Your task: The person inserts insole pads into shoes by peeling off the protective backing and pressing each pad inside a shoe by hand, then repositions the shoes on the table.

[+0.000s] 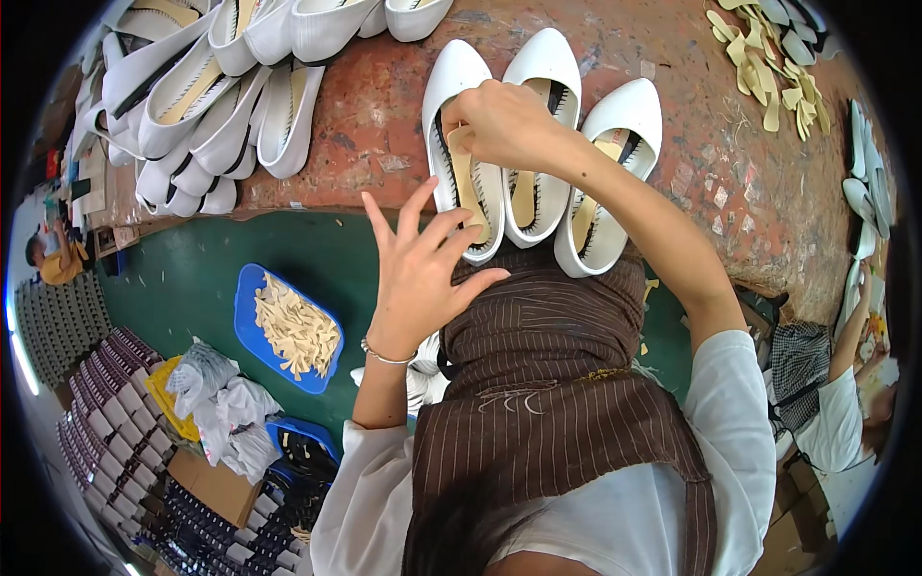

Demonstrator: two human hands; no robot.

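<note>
Three white pointed flat shoes stand side by side at the near edge of the bench: the left shoe [457,67], the middle shoe [545,62] and the right shoe [634,101]. Each has a tan strip along its inside and dark zigzag stitching. My right hand [499,125] reaches into the left shoe, its fingers closed on the upper end of the tan insole piece [468,192]; the fingertips are partly hidden. Beside that shoe's heel is my left hand [423,269], fingers spread and holding nothing, its fingertips close to the shoe's side.
White shoes [288,120] are heaped at the bench's left. Tan insole pieces [768,82] lie scattered at the far right of the red-brown bench [384,125]. A blue basket [252,317] of tan pieces sits on the green floor. Another person [836,422] is at the right.
</note>
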